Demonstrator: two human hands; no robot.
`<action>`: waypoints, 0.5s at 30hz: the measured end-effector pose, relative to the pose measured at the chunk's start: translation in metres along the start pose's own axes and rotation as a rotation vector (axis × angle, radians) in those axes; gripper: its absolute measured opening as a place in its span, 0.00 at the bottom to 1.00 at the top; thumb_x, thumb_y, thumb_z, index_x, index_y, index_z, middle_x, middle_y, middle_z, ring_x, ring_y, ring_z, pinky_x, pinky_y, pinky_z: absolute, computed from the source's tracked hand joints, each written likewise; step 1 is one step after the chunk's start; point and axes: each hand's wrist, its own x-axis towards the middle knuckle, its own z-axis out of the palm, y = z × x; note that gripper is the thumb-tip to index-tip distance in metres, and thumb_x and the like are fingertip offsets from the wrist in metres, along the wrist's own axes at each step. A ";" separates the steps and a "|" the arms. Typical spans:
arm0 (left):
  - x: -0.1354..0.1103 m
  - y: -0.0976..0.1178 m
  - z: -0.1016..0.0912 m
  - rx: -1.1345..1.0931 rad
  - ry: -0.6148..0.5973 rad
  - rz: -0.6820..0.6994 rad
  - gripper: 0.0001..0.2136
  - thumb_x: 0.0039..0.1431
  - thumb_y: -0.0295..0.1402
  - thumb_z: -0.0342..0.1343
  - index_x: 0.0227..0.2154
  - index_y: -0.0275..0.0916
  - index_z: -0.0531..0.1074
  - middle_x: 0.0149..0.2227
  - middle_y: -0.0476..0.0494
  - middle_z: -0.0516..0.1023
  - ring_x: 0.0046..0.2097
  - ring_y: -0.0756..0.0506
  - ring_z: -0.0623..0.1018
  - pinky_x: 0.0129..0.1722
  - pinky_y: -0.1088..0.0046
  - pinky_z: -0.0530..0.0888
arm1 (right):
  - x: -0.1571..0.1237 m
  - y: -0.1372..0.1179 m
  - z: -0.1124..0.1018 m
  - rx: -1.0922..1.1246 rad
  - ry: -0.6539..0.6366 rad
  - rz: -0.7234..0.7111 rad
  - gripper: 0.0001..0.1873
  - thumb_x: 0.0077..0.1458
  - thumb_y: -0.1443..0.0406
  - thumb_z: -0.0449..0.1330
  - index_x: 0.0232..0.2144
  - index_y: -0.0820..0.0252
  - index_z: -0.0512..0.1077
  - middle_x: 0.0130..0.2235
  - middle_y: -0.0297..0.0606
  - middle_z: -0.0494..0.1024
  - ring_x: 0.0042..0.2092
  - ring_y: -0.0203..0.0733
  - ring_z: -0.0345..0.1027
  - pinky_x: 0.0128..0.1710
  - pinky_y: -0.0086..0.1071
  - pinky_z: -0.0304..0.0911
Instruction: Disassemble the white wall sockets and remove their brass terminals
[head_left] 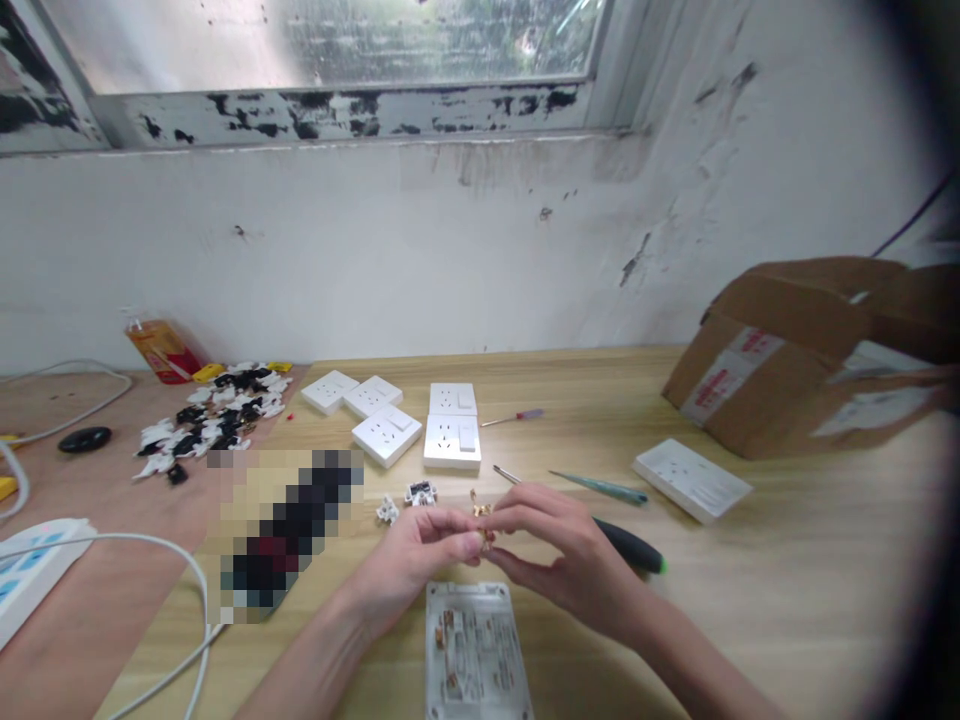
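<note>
As the left hand (412, 565) and right hand (566, 560) meet low over the wooden table (780, 610), their fingertips (466, 545) pinch a small brass socket contact (484, 520) from both sides, so both grips are closed on it. The contact sits between the hands, just above a white socket base (472, 650) lying on the table with brass pieces set in it. Its long axis seems to run roughly up and down in the view, toward the window, but fingers hide part of it, so which end leads can't be told. Just past the left fingers lie two small white plastic socket parts (405, 502). The right hand is nearest a black-handled screwdriver (630, 545), which passes behind it, with the thin shaft pointing up and left. A teal screwdriver (600, 487) lies just beyond, and a red-handled screwdriver (517, 417) sits further up. Five white socket panels (451, 440) are grouped further along the table, near a pile of black and white plastic parts (214, 420). A cardboard box (780, 360) lies tipped at right.
</note>
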 end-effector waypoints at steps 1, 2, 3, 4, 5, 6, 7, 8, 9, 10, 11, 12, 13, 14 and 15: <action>0.000 0.000 0.000 0.000 -0.003 0.006 0.09 0.50 0.36 0.67 0.31 0.36 0.80 0.32 0.44 0.76 0.35 0.49 0.73 0.40 0.72 0.67 | 0.000 0.000 0.000 -0.002 0.004 -0.002 0.06 0.56 0.68 0.60 0.37 0.57 0.74 0.32 0.36 0.77 0.33 0.36 0.69 0.32 0.30 0.64; 0.000 0.001 0.000 0.003 -0.001 0.014 0.09 0.50 0.36 0.67 0.31 0.36 0.80 0.33 0.44 0.76 0.35 0.49 0.73 0.40 0.72 0.67 | 0.000 -0.001 0.000 -0.006 0.007 -0.002 0.06 0.56 0.68 0.60 0.37 0.57 0.74 0.32 0.36 0.77 0.33 0.36 0.69 0.32 0.31 0.64; -0.001 0.001 0.000 0.008 0.001 0.024 0.08 0.49 0.36 0.67 0.31 0.37 0.80 0.34 0.44 0.76 0.36 0.49 0.73 0.41 0.71 0.67 | 0.000 -0.002 0.000 -0.010 0.010 -0.002 0.06 0.56 0.68 0.61 0.37 0.57 0.74 0.32 0.36 0.77 0.32 0.36 0.69 0.31 0.31 0.64; -0.001 0.002 0.000 0.015 0.000 0.032 0.08 0.50 0.36 0.67 0.31 0.37 0.80 0.34 0.44 0.76 0.36 0.49 0.73 0.41 0.71 0.67 | 0.000 -0.002 0.000 -0.016 0.013 0.000 0.05 0.56 0.68 0.61 0.37 0.57 0.74 0.31 0.36 0.77 0.32 0.35 0.69 0.31 0.31 0.64; -0.001 0.003 0.001 0.023 -0.004 0.038 0.08 0.50 0.36 0.66 0.31 0.37 0.80 0.35 0.44 0.76 0.36 0.48 0.73 0.41 0.71 0.67 | 0.000 -0.003 -0.001 -0.023 0.014 -0.001 0.05 0.56 0.68 0.61 0.37 0.57 0.74 0.31 0.36 0.77 0.32 0.35 0.68 0.31 0.31 0.63; -0.002 0.003 0.001 0.030 -0.013 0.042 0.07 0.51 0.35 0.66 0.31 0.38 0.80 0.36 0.44 0.76 0.36 0.48 0.73 0.41 0.71 0.67 | 0.000 -0.004 -0.001 -0.029 0.012 -0.006 0.05 0.56 0.68 0.61 0.37 0.57 0.74 0.32 0.36 0.77 0.32 0.35 0.68 0.31 0.31 0.63; -0.002 0.004 0.001 0.034 -0.023 0.042 0.07 0.52 0.35 0.65 0.32 0.38 0.80 0.36 0.44 0.76 0.37 0.48 0.73 0.41 0.71 0.67 | 0.000 -0.005 -0.002 -0.035 0.008 -0.013 0.06 0.56 0.68 0.61 0.37 0.57 0.74 0.32 0.36 0.77 0.32 0.35 0.68 0.31 0.31 0.63; -0.002 0.004 0.001 0.036 -0.034 0.041 0.07 0.53 0.35 0.65 0.32 0.38 0.80 0.36 0.44 0.77 0.37 0.49 0.73 0.41 0.71 0.67 | 0.000 -0.006 -0.002 -0.041 0.001 -0.017 0.06 0.56 0.68 0.61 0.38 0.57 0.74 0.32 0.36 0.77 0.32 0.35 0.68 0.31 0.31 0.62; -0.002 0.004 0.001 0.037 -0.044 0.043 0.06 0.53 0.34 0.65 0.32 0.38 0.80 0.36 0.44 0.77 0.37 0.49 0.73 0.41 0.71 0.67 | -0.001 -0.007 -0.002 -0.046 -0.004 -0.019 0.06 0.56 0.68 0.61 0.38 0.57 0.73 0.33 0.35 0.77 0.33 0.35 0.68 0.32 0.31 0.62; -0.002 0.004 0.001 0.038 -0.051 0.048 0.06 0.53 0.34 0.65 0.32 0.38 0.80 0.36 0.44 0.77 0.36 0.49 0.73 0.41 0.71 0.67 | -0.001 -0.008 -0.002 -0.051 -0.010 -0.016 0.07 0.55 0.69 0.61 0.38 0.57 0.73 0.33 0.35 0.77 0.33 0.35 0.68 0.32 0.31 0.62; -0.003 0.004 0.000 0.042 -0.062 0.052 0.06 0.53 0.34 0.64 0.32 0.38 0.80 0.37 0.44 0.77 0.37 0.49 0.73 0.41 0.71 0.67 | -0.002 -0.009 -0.002 -0.058 -0.013 -0.011 0.07 0.55 0.69 0.61 0.38 0.57 0.73 0.33 0.35 0.77 0.33 0.35 0.69 0.33 0.31 0.62; -0.003 0.004 0.000 0.050 -0.074 0.058 0.05 0.53 0.33 0.65 0.32 0.38 0.80 0.37 0.44 0.77 0.37 0.49 0.74 0.42 0.71 0.67 | -0.003 -0.010 -0.002 -0.068 -0.014 -0.007 0.07 0.55 0.69 0.61 0.38 0.57 0.73 0.33 0.36 0.77 0.33 0.36 0.69 0.33 0.32 0.62; -0.003 0.004 0.000 0.063 -0.085 0.065 0.05 0.53 0.33 0.65 0.31 0.38 0.80 0.38 0.44 0.77 0.38 0.49 0.74 0.42 0.70 0.67 | -0.004 -0.011 -0.002 -0.082 -0.013 -0.006 0.07 0.54 0.70 0.61 0.37 0.57 0.73 0.34 0.36 0.77 0.34 0.36 0.69 0.34 0.33 0.62; -0.004 0.005 0.000 0.079 -0.096 0.068 0.05 0.53 0.33 0.65 0.31 0.38 0.80 0.38 0.43 0.77 0.40 0.48 0.74 0.43 0.70 0.67 | -0.004 -0.013 -0.002 -0.103 -0.011 -0.009 0.07 0.54 0.70 0.61 0.37 0.56 0.73 0.35 0.36 0.77 0.35 0.37 0.69 0.35 0.33 0.61; -0.004 0.007 0.001 0.095 -0.104 0.068 0.04 0.53 0.33 0.64 0.31 0.39 0.80 0.39 0.43 0.77 0.41 0.47 0.74 0.44 0.69 0.67 | -0.005 -0.015 -0.002 -0.129 -0.007 -0.014 0.08 0.53 0.70 0.61 0.37 0.56 0.72 0.35 0.36 0.77 0.36 0.38 0.69 0.36 0.34 0.61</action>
